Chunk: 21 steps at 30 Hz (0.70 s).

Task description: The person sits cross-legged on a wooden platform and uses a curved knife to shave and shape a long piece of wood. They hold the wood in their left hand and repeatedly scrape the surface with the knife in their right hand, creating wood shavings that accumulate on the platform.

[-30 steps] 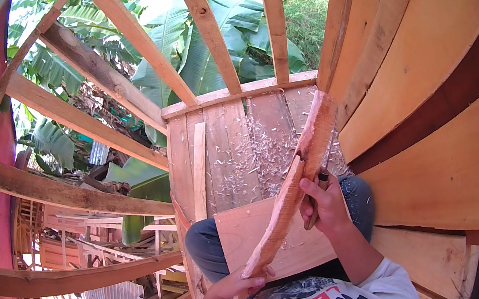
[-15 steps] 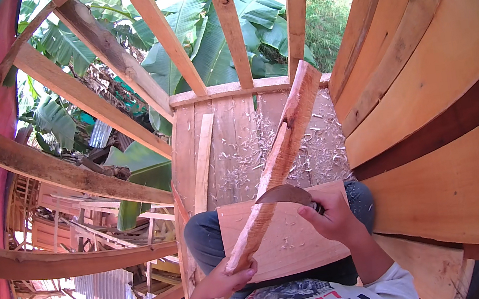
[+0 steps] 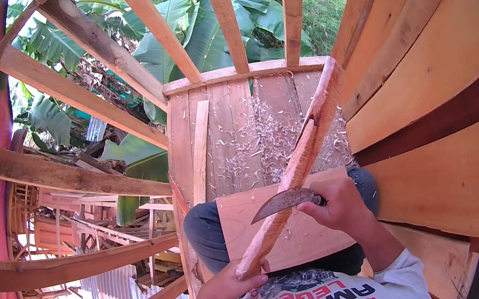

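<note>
A long, rough-hewn piece of wood (image 3: pixel 302 162) slants from my lap toward the far right, with a dark notch partway along its edge. My left hand (image 3: pixel 232 281) is wrapped round its near end. In my right hand (image 3: pixel 341 207) is the dark handle of a curved knife (image 3: pixel 282 203). The knife's broad, stained blade lies across the wood, its tip pointing left. Beneath both, a flat board (image 3: pixel 319 246) rests over my thighs.
Curled shavings (image 3: pixel 272 121) litter the plank floor (image 3: pixel 226 145) ahead. A narrow wooden strip (image 3: pixel 200 155) lies on the left. Upright slats (image 3: pixel 226 18) stand along the far and left sides, and wide planks (image 3: pixel 430 102) wall the right. Banana leaves (image 3: pixel 198 38) hang beyond.
The far end of the wood has swung right. My right hand and the knife have shifted slightly, and the blade now shows its broad face. Both hands keep their hold.
</note>
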Each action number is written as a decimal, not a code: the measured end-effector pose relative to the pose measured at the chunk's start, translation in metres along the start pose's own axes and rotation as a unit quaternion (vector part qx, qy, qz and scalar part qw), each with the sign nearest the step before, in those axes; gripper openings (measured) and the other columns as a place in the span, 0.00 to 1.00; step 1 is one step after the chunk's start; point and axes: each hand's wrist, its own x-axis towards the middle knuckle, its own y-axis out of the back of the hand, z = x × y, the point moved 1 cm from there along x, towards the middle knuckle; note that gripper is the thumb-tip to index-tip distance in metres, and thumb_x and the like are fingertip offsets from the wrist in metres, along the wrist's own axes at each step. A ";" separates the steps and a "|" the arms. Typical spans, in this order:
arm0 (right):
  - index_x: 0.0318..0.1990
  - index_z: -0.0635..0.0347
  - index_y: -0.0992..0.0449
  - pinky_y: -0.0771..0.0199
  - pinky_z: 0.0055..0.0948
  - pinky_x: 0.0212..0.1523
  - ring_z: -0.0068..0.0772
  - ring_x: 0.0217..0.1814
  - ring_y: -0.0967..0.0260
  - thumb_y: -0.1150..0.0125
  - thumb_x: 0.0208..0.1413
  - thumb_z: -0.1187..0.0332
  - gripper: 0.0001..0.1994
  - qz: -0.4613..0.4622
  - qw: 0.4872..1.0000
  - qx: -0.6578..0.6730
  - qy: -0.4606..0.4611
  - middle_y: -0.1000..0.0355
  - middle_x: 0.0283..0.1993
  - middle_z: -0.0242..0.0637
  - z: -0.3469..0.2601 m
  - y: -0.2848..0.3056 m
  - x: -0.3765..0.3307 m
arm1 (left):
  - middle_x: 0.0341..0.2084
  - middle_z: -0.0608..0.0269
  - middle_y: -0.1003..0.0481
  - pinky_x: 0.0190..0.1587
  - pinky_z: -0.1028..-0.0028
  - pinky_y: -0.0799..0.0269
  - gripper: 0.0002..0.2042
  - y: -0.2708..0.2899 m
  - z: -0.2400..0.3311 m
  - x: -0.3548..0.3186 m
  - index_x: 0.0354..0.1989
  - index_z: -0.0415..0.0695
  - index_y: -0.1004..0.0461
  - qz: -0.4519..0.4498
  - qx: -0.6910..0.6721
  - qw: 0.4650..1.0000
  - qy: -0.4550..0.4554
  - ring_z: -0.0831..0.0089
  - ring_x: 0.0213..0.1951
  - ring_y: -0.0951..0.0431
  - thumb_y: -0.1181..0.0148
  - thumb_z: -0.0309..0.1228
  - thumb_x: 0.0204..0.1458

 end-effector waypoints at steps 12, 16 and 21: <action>0.17 0.64 0.29 0.38 0.35 0.19 0.49 0.18 0.34 0.38 0.47 0.47 0.25 0.086 0.985 0.030 -0.143 0.37 0.14 0.49 0.041 0.023 -0.004 | 0.20 0.71 0.34 0.28 0.80 0.39 0.12 -0.008 -0.010 -0.014 0.41 0.38 0.32 0.029 -0.008 0.998 -0.049 0.84 0.24 0.34 0.39 0.30 0.51; 0.17 0.62 0.29 0.37 0.36 0.19 0.48 0.18 0.33 0.36 0.45 0.46 0.25 0.014 0.999 0.010 -0.052 0.35 0.15 0.46 0.006 0.001 -0.013 | 0.18 0.72 0.34 0.27 0.80 0.40 0.12 -0.003 -0.008 -0.006 0.40 0.38 0.32 0.013 0.015 1.000 -0.015 0.84 0.23 0.35 0.40 0.30 0.51; 0.18 0.61 0.27 0.35 0.38 0.20 0.48 0.19 0.31 0.37 0.45 0.44 0.25 0.037 0.995 -0.094 -0.012 0.34 0.15 0.44 0.013 0.006 -0.006 | 0.17 0.68 0.32 0.27 0.78 0.36 0.10 -0.004 -0.005 -0.006 0.39 0.38 0.33 0.036 0.119 0.992 0.028 0.81 0.23 0.30 0.41 0.26 0.51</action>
